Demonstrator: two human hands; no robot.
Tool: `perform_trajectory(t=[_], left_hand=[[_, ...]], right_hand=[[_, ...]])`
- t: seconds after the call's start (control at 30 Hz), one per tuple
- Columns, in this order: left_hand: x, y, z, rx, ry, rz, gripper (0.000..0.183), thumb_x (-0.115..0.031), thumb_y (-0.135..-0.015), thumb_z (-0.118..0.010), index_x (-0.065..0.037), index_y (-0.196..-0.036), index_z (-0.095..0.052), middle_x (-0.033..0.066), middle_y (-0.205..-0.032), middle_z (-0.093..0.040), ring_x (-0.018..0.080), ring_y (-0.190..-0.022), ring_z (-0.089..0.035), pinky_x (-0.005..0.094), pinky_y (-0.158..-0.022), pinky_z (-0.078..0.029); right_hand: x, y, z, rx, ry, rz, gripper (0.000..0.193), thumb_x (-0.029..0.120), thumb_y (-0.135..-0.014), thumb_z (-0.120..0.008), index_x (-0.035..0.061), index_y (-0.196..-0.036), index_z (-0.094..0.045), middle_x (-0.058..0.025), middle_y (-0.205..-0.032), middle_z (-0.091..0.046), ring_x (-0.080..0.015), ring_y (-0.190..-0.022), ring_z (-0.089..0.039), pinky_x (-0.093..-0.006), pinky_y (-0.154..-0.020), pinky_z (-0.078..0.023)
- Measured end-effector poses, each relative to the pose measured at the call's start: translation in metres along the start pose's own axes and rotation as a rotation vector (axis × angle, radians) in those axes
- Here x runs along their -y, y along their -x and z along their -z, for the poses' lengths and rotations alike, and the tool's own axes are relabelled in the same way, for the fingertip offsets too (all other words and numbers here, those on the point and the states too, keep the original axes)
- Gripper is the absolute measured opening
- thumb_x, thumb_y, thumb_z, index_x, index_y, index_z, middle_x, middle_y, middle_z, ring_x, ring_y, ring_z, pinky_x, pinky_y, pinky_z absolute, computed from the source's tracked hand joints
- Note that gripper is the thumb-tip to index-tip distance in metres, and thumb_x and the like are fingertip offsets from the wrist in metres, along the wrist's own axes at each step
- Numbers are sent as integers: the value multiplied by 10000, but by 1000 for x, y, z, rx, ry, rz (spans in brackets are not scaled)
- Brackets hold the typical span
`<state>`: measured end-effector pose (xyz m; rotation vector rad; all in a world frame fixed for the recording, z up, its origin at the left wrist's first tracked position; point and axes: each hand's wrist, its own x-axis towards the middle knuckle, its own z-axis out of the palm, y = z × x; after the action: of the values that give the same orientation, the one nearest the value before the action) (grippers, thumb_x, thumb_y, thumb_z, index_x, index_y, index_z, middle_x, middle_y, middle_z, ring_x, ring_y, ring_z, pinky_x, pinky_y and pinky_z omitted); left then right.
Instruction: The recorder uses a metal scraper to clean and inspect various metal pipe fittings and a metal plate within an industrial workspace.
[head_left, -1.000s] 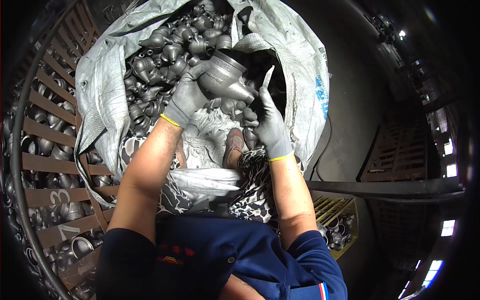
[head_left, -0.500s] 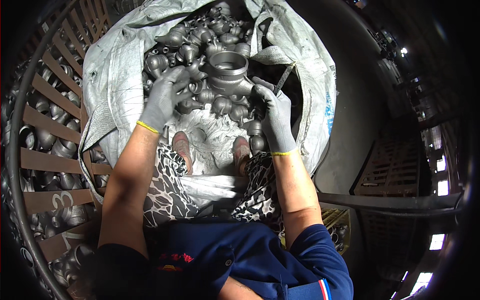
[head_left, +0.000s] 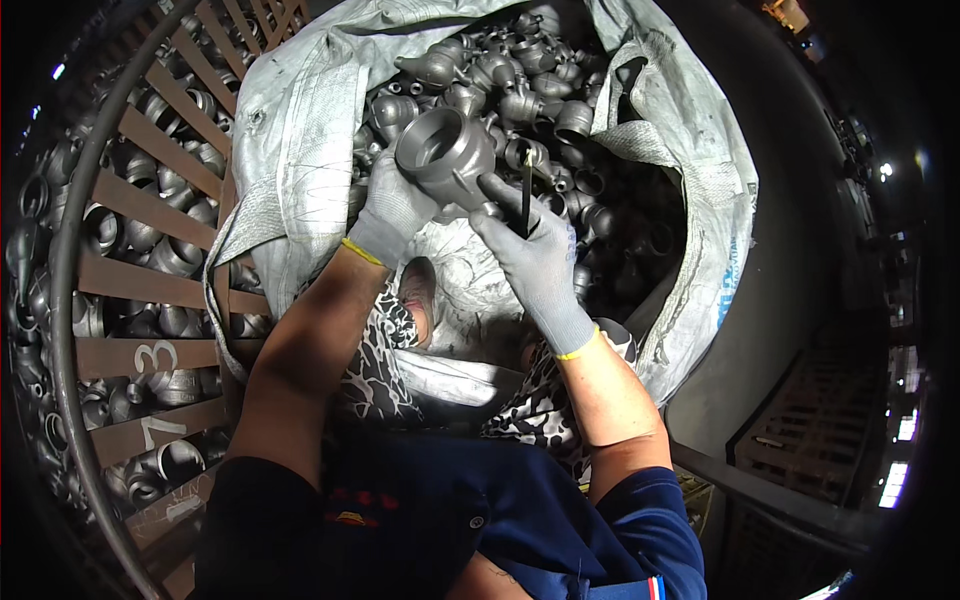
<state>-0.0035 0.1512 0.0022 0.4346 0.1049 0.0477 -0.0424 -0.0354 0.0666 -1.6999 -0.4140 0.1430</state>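
Between my gloved hands, above the mouth of a big white woven bag point(head_left: 300, 150), is a grey metal casting point(head_left: 455, 165) with a wide round opening and a narrower neck. My left hand point(head_left: 395, 205) grips its left side, and the fingers are partly hidden behind it. At the neck end, my right hand point(head_left: 530, 245) holds the casting with thumb and fingers. A slim dark stick-like tool point(head_left: 527, 190) with a pale tip stands up from this same hand; its exact kind I cannot make out. Many similar castings point(head_left: 520, 105) lie heaped inside the bag.
On the left, a brown slatted metal crate point(head_left: 150, 275) with a round rim bar point(head_left: 62, 300) holds more castings. My shoe point(head_left: 418, 290) rests on the bag's near part. A dark rail point(head_left: 770, 495) runs along the lower right, near a slatted rack point(head_left: 810, 415).
My left hand has come in from beside the casting and now grips it. The casting's opening has tilted toward the left. The whole view has shifted, with the bag farther right.
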Motion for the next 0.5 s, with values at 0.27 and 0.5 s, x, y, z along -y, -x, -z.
perform_trajectory(t=[0.27,0.5], left_hand=[[24,9,-22,-96,-95,-39,383,-285,-967,-382,-10,-1155,-570,152,-1167,-607,277,-1087,-590,430,-976,-482],[27,9,-15,209,-22,36,317,-138,-976,-362,33,-1127,-581,139,-1095,-643,237,-999,-631,379,-932,-515]], right_hand=[[-4,32,14,14,-201,-44,459,40,-830,-666,-9,-1276,-571,-34,-1036,-663,-65,-885,-588,-209,-807,-479],[-14,49,34,-59,-477,-336,457,40,-848,-599,12,-1302,-553,41,-794,-610,7,-602,-451,-143,-531,-350]])
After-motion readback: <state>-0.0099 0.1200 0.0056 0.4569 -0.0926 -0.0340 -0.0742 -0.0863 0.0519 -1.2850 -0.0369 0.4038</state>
